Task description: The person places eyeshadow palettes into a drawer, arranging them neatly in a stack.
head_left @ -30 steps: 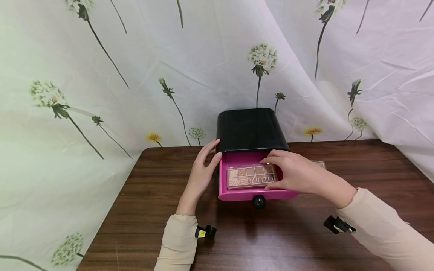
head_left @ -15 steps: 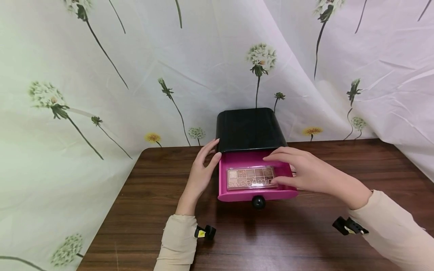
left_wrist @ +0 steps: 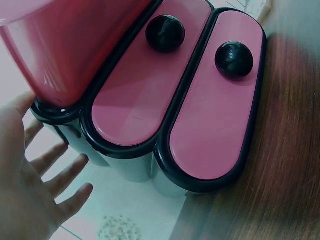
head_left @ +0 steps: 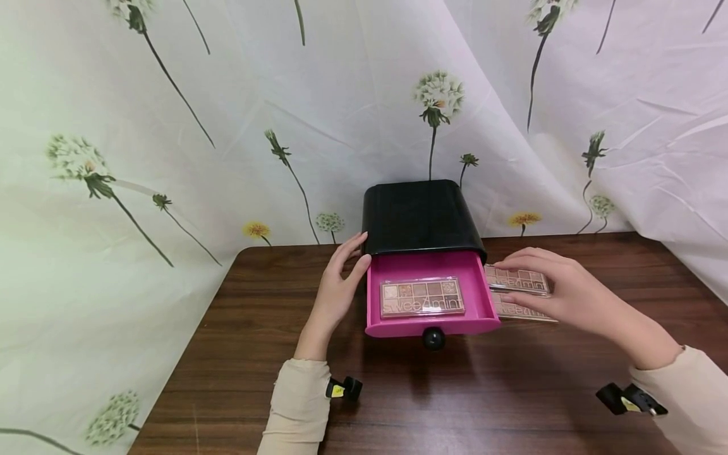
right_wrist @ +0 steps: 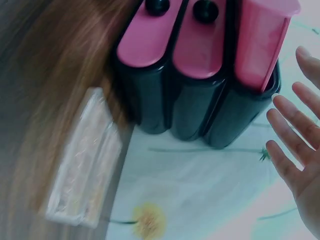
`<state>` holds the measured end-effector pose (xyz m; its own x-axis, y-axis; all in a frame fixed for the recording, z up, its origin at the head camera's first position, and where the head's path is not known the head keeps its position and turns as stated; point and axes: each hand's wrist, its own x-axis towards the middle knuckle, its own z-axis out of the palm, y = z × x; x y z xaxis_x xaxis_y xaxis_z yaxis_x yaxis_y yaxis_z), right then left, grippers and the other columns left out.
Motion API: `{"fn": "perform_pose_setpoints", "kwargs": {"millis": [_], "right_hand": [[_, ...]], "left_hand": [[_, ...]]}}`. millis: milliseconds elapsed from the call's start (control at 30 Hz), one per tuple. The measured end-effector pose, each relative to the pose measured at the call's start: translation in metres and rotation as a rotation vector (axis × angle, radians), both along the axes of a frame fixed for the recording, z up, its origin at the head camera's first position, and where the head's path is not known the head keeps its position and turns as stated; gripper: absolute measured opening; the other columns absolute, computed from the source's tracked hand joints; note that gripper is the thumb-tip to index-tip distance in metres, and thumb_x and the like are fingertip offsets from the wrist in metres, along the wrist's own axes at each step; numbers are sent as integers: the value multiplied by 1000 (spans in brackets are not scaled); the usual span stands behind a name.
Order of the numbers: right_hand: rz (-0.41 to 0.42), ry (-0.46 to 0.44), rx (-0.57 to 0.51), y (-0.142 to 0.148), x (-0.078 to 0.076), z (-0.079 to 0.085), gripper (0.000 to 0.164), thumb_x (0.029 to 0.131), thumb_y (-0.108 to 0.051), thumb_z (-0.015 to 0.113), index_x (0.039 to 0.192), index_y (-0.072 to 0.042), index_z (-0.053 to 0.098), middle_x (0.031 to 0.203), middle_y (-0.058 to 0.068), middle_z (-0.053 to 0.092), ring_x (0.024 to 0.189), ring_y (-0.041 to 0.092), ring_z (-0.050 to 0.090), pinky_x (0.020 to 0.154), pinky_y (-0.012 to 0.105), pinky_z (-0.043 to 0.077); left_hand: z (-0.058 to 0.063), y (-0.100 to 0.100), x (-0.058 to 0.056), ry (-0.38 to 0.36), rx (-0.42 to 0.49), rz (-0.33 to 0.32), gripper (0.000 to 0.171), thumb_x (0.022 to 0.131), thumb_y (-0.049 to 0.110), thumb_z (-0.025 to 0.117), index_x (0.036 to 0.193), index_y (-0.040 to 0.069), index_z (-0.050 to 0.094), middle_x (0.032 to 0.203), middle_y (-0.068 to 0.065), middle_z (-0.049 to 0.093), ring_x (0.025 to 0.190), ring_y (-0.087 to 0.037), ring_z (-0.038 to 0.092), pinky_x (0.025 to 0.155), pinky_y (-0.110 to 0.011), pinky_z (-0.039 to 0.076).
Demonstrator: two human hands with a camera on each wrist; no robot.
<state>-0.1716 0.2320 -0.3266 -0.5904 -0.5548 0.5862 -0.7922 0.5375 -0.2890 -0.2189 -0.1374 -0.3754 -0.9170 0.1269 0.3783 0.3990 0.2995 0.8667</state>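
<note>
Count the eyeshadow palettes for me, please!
3 in view: one eyeshadow palette in the open pink drawer, a second palette and third palette beside it, by the right hand. Others may be hidden.

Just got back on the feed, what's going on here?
A person's left hand is at the left edge of a black cabinet, whose pink top drawer is pulled out with one palette inside. The right hand, holding nothing, hovers over two more palettes on the table beside the drawer. The two lower drawers are shut.
</note>
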Motion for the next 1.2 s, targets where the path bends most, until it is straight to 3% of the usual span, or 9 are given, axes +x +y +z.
{"fn": "perform_pose_setpoints", "kwargs": {"millis": [133,200,433,867,1100,1200], "right_hand": [[-68,-6,8,12,1,-10,56,64,-3,90,116,-12,70,110,-5,67,88,1,57,79,10,41],[-86,-13,11,19,1,-16,54,64,-2,90,114,-12,71,108,-4,68,92,3,59,83,9,41],[-166,-70,30,41,1,-37,50,68,-6,89,114,-13,71,109,-5,69,104,-2,58,93,5,35],[-286,-186,63,66,-3,-69,43,73,-15,89,112,-11,71,108,2,71,99,6,62,85,6,38],[-316,-244,133,80,-11,-84,49,72,-25,90,114,-8,71,112,8,66,101,29,63,83,19,44],[-330,-268,154,86,-16,-91,51,70,-27,91,113,-6,71,111,9,65,100,31,63,82,28,48]], "left_hand": [[1,-1,0,-19,7,-3,46,102,28,57,148,22,49,153,0,39,129,-23,45,106,-47,36],[5,0,3,-30,7,-3,47,103,25,56,148,18,48,154,-3,38,130,-25,44,106,-48,36],[32,6,24,-43,-2,-13,46,102,17,55,147,8,48,154,-11,39,131,-30,45,107,-51,36],[34,7,25,-46,-12,-6,47,103,22,55,148,11,48,154,-9,39,130,-28,45,106,-47,37],[34,7,25,-47,-19,-1,46,103,22,55,148,12,48,154,-9,39,129,-28,46,106,-45,38],[33,7,25,-43,-15,-5,46,103,21,55,147,11,48,154,-10,39,129,-29,46,106,-47,38]]}}
